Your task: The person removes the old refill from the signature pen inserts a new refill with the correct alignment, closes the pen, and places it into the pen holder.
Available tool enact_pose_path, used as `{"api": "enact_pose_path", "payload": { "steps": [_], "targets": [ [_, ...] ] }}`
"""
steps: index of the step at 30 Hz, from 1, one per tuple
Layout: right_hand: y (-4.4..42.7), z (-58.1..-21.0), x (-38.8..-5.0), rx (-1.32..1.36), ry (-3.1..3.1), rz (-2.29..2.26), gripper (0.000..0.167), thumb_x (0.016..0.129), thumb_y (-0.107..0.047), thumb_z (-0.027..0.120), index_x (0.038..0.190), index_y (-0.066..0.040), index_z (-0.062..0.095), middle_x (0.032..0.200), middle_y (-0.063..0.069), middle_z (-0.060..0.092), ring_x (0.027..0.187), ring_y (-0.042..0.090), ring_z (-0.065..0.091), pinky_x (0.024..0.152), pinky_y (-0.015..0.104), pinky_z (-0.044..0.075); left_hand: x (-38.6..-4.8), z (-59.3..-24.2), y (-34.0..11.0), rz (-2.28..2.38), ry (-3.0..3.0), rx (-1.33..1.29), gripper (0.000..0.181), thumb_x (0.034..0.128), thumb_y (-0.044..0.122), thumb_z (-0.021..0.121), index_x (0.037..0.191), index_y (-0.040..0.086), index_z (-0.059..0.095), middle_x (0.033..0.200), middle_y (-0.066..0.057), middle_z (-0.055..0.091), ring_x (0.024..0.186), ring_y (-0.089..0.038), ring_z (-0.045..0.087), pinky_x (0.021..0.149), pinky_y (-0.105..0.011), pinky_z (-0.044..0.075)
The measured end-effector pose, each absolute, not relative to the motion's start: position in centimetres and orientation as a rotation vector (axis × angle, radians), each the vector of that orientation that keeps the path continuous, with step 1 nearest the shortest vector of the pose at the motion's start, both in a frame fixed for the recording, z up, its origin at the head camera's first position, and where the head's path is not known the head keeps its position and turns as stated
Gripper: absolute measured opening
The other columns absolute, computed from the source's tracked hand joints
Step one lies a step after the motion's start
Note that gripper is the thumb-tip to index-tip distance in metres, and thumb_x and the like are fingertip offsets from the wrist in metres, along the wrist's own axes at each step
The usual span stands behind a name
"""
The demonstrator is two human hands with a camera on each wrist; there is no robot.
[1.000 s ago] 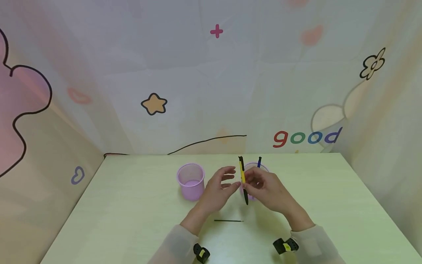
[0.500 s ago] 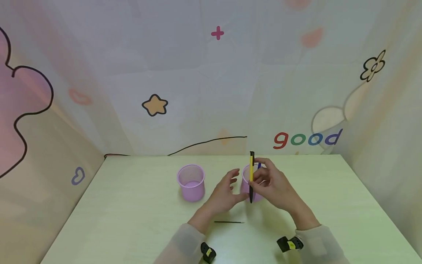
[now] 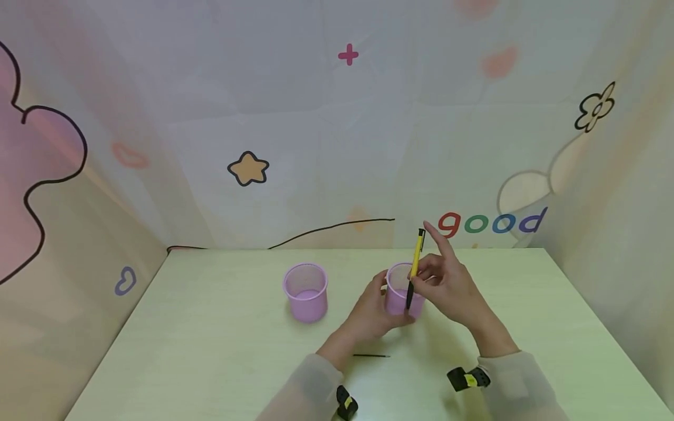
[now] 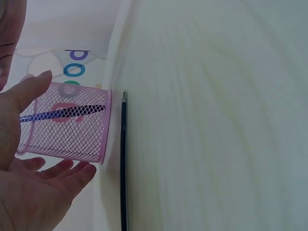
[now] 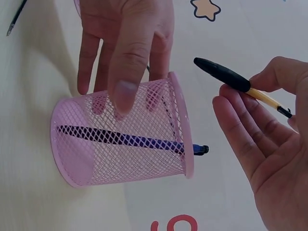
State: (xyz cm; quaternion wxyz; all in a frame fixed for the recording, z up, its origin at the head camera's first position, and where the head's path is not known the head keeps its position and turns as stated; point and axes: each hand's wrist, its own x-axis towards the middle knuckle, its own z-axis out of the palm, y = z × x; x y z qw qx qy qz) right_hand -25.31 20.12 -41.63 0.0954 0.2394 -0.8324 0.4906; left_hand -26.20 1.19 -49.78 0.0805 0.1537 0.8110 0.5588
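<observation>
My right hand (image 3: 447, 289) pinches a yellow and black ballpoint pen (image 3: 416, 263), black tip down, above the rim of the right pink mesh pen cup (image 5: 120, 139). Its index finger points up, off the pen. Around that cup's near side is my left hand (image 3: 371, 310), thumb across the front and fingers behind the mesh in the right wrist view. A blue pen (image 5: 130, 140) leans inside this cup, its end out past the rim. On the table in front lies a thin black pen refill (image 4: 124, 159) with a metal tip.
A second pink mesh cup (image 3: 306, 304) stands upright to the left on the pale table (image 3: 210, 351), with nothing visible inside. A printed curtain (image 3: 316, 128) rises behind the table's back edge.
The right hand has moved right with the pen, raising it and tilting its top to the right. The left hand has shifted right, from apart from the right cup to around it.
</observation>
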Motion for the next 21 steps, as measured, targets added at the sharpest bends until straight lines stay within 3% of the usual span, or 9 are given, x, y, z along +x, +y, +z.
{"api": "enact_pose_path", "payload": {
  "steps": [12, 21],
  "targets": [
    [20.4, -41.2, -26.2, 0.606, -2.475, 1.38, 0.101, 0.089, 0.008, 0.071, 0.164, -0.034, 0.017, 0.093, 0.013, 0.07, 0.081, 0.015, 0.071, 0.073, 0.024, 0.06, -26.5, -50.5, 2.2, 1.631, 2.53, 0.429, 0.106, 0.0782, 0.033, 0.093, 0.16, 0.014, 0.029, 0.154, -0.008, 0.049, 0.138, -0.025, 0.054, 0.116, -0.046, 0.044],
    [20.0, -41.4, -27.1, 0.504, -2.483, 1.313, 0.097, 0.09, 0.004, 0.071, 0.162, -0.037, 0.021, 0.099, 0.014, 0.07, 0.086, 0.024, 0.072, 0.075, 0.023, 0.059, -26.7, -50.7, 2.6, 1.641, 2.561, 0.393, 0.109, 0.0752, 0.034, 0.095, 0.159, 0.014, 0.029, 0.15, -0.009, 0.05, 0.136, -0.026, 0.054, 0.115, -0.046, 0.045]
  ]
}}
